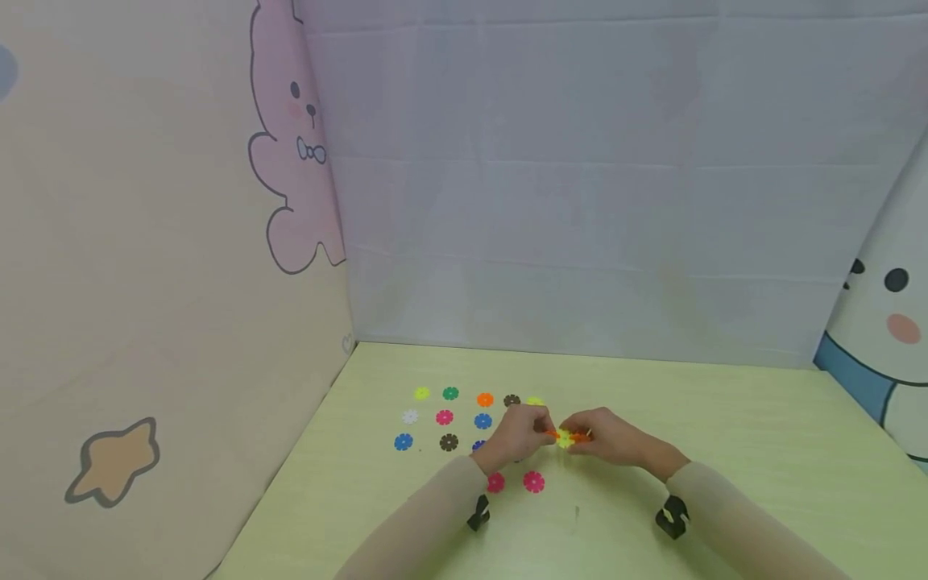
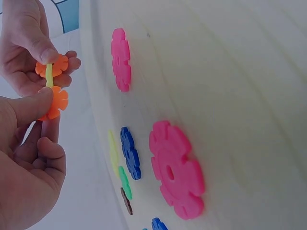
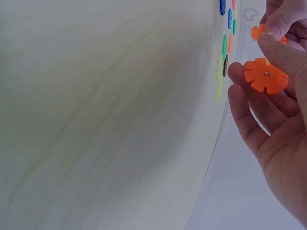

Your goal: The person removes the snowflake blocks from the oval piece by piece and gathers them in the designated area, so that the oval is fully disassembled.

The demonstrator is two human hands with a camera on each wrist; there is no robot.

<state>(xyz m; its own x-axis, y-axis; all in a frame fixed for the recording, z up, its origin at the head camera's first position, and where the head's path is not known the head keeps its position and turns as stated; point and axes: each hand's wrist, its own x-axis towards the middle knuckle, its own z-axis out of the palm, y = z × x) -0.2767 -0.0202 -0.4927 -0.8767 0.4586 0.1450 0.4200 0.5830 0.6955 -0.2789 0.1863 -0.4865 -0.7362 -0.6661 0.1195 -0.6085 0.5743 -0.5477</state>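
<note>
Over the table, my left hand (image 1: pixel 515 435) and right hand (image 1: pixel 611 436) meet at a small joined group of flower-shaped plastic discs. A yellow disc (image 2: pixel 49 75) stands edge-on between two orange ones. Thumb and fingers of the left hand pinch the nearer orange disc (image 2: pixel 59 101) in the left wrist view. The right hand pinches the group at its other end, by the second orange disc (image 3: pixel 266 82). Fingertips hide where the pieces meet, so how deeply they are slotted cannot be seen.
Loose flower discs lie flat in rough rows left of the hands, among them a white one (image 1: pixel 410 416), a green one (image 1: pixel 451 393) and a brown one (image 1: pixel 449 442). Pink discs (image 1: pixel 533 482) lie nearer the front. A pale curtain (image 1: pixel 580 201) hangs behind the table (image 1: pixel 761 483).
</note>
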